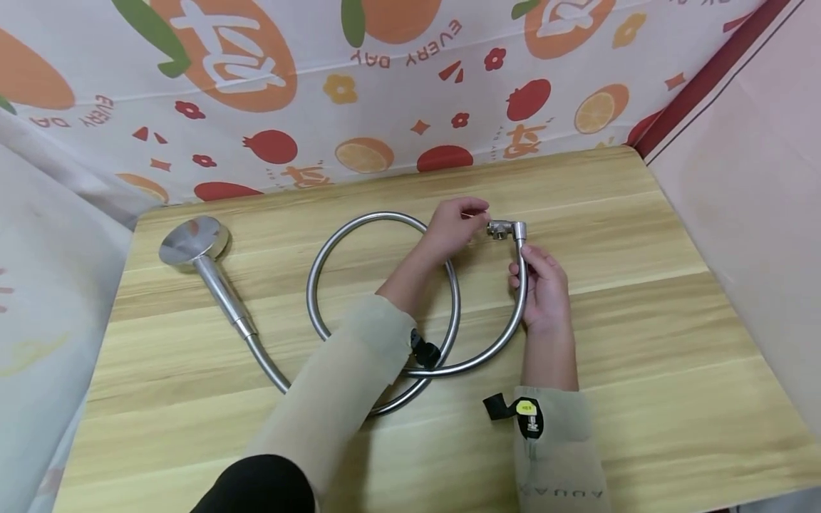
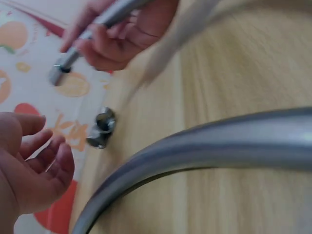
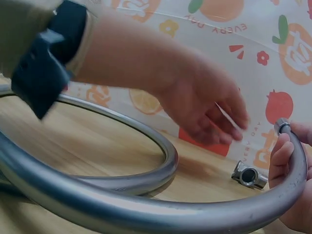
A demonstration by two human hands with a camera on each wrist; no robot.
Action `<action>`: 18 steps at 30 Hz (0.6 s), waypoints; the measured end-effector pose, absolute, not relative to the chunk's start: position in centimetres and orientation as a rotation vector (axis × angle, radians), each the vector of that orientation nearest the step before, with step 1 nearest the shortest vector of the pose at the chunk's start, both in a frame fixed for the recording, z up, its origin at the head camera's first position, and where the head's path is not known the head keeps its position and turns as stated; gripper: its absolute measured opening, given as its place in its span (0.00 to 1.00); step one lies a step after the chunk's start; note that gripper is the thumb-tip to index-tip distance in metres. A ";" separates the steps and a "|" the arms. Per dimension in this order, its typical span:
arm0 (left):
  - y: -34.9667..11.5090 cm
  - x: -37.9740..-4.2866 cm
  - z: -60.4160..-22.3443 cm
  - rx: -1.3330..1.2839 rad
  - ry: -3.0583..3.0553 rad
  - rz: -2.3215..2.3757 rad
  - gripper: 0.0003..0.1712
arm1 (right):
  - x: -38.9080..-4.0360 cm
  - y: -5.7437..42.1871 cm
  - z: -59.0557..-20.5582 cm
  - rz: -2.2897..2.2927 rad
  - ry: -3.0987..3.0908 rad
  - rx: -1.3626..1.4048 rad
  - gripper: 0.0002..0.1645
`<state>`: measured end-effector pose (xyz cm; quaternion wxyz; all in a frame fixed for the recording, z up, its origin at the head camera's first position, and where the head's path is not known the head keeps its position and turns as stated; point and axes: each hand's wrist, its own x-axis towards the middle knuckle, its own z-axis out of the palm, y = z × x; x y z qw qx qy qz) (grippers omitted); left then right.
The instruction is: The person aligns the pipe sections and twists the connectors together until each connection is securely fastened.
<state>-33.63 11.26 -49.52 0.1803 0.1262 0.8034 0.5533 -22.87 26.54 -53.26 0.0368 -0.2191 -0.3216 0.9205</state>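
Note:
My right hand (image 1: 546, 288) grips the metal shower hose (image 1: 522, 278) just below its end nut (image 1: 520, 231). In the left wrist view that hose end (image 2: 70, 58) points up and away, raised off the table. A small chrome valve fitting (image 1: 499, 229) with round openings lies on the wood near the back edge; the right wrist view shows the fitting (image 3: 248, 175) apart from the hose. My left hand (image 1: 452, 228), empty with loosely bent fingers, hovers just left of the fitting. Its fingers (image 3: 229, 109) touch nothing in the right wrist view.
The hose loops in the middle of the wooden table (image 1: 641, 320) and passes under my left forearm. At its other end a round shower head (image 1: 191, 241) lies at the back left. A fruit-print cloth (image 1: 398, 92) hangs behind the table, and a pale wall (image 1: 737, 178) stands right.

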 end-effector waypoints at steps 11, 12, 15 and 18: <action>14.9 -33.7 -51.1 0.621 2.614 0.743 0.31 | -22.7 26.4 -52.9 2.826 -0.983 -0.645 0.09; 15.1 -33.7 -51.2 0.613 2.642 0.701 0.28 | -22.7 26.3 -52.9 2.823 -0.986 -0.644 0.09; 15.3 -33.8 -51.4 0.581 2.714 0.635 0.18 | -22.8 26.3 -52.9 2.811 -0.980 -0.653 0.09; 15.0 -34.0 -51.7 0.545 2.722 0.672 0.12 | -22.8 26.4 -52.9 2.798 -0.984 -0.666 0.09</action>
